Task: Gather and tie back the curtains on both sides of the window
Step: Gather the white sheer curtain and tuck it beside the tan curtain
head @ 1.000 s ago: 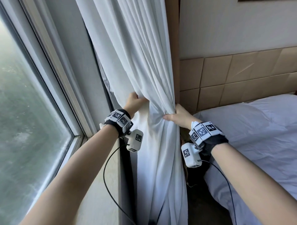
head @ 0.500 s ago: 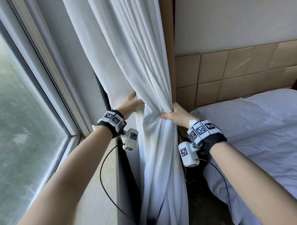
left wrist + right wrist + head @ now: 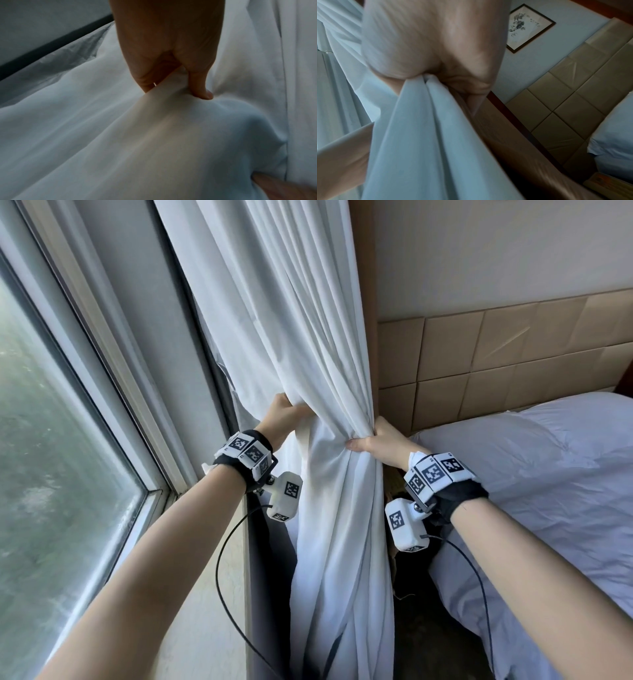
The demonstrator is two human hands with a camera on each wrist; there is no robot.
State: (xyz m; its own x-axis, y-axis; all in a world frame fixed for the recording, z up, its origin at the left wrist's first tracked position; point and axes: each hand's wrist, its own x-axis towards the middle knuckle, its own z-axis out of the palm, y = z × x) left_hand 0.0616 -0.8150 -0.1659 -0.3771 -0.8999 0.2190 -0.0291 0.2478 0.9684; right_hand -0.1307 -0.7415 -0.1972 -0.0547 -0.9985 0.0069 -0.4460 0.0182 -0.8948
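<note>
A white curtain (image 3: 308, 344) hangs from the top of the head view between the window and the bed's headboard, bunched at waist height. My left hand (image 3: 282, 416) grips its window-side edge; in the left wrist view the thumb and fingers of this hand (image 3: 173, 75) pinch a fold of the cloth (image 3: 154, 135). My right hand (image 3: 373, 440) clasps the gathered folds on the side nearer the bed, and in the right wrist view the folds (image 3: 428, 128) run out from under my palm (image 3: 436, 47). Below both hands the curtain falls loose. I see no tie-back.
The window (image 3: 61, 474) and its sill (image 3: 212, 594) fill the left. A padded tan headboard (image 3: 496, 364) and a bed with white bedding (image 3: 548, 491) stand close on the right. A framed picture (image 3: 529, 27) hangs on the wall. A dark narrow gap (image 3: 411, 594) separates curtain and bed.
My left hand has pulled the curtain's window-side edge in toward the right hand, tightening the bunch. The right hand keeps its grip in about the same place.
</note>
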